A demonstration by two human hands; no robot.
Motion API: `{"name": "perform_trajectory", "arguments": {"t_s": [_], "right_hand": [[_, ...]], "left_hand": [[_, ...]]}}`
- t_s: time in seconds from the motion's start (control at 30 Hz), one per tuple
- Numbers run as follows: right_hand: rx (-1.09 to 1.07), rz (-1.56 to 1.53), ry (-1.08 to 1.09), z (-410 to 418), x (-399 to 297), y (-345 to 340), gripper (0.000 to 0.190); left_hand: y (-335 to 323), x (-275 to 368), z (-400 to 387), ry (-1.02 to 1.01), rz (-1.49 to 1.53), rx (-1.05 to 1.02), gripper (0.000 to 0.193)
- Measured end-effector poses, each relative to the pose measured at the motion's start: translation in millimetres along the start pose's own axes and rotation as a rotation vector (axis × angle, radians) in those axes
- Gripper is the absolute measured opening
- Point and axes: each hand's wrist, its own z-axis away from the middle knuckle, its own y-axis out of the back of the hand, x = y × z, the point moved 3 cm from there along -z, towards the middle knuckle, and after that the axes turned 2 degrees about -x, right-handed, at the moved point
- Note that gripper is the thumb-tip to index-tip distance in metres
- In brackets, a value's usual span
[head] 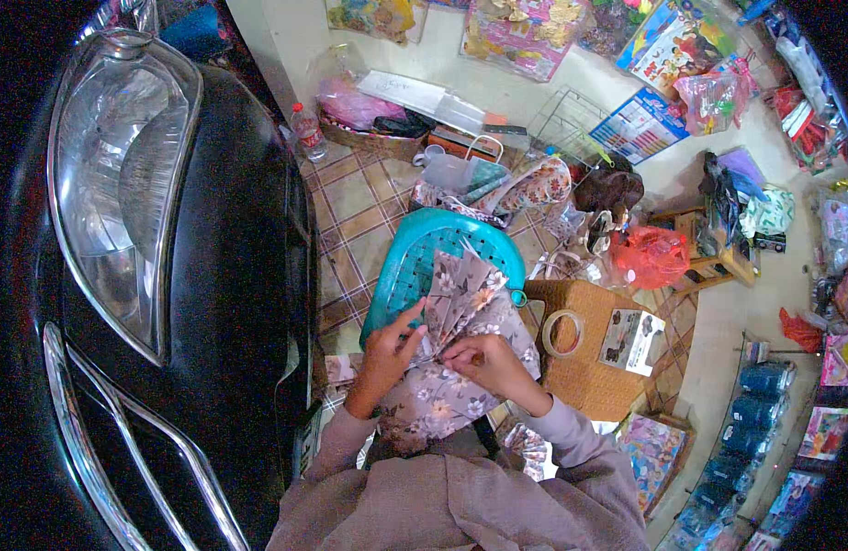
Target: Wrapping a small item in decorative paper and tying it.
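Floral-patterned paper (458, 396), greyish with pink and white blossoms, lies over my lap and the near part of a turquoise plastic basket-like stool (389, 282). Its upper part is gathered into pleats that fan out over the turquoise surface. My right hand (486, 361) pinches the gathered point between thumb and fingers. At the left edge of the pleats is my left hand (395, 348), its fingers apart, the fingertips near or touching the folds; whether it grips them is not clear. A roll of clear tape (563, 333) rests on a brown woven-look plastic stool (589, 386) to the right.
A car's front with a headlight (121, 179) fills the left side. Beyond the turquoise piece lie rolled floral paper (534, 186), a plastic bottle (308, 134) and a red plastic bag (651, 258). A printed card (630, 342) is on the brown stool. Packaged goods hang along the wall.
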Motion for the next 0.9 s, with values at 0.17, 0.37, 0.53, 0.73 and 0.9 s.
{"name": "perform_trajectory", "arguments": {"t_s": [0.17, 0.37, 0.53, 0.73, 0.9], "right_hand": [[0.056, 0.111, 0.047, 0.6, -0.3, 2.8, 0.011], [0.295, 0.520, 0.470, 6.8, -19.0, 6.9, 0.010], [0.079, 0.049, 0.150, 0.7, -5.5, -2.1, 0.011], [0.004, -0.004, -0.071, 1.7, 16.6, -14.1, 0.010], [0.050, 0.067, 0.067, 0.1, 2.0, -16.0, 0.007]], "left_hand": [[0.8, 11.5, 3.4, -0.027, -0.002, 0.029, 0.041], [1.0, 14.2, 5.9, -0.067, 0.022, 0.038, 0.038], [7.2, 16.2, 5.0, 0.008, 0.052, 0.004, 0.037], [6.1, 12.8, 5.2, 0.004, 0.069, 0.001, 0.037], [8.2, 17.9, 5.6, 0.029, 0.032, 0.005, 0.037]]}}
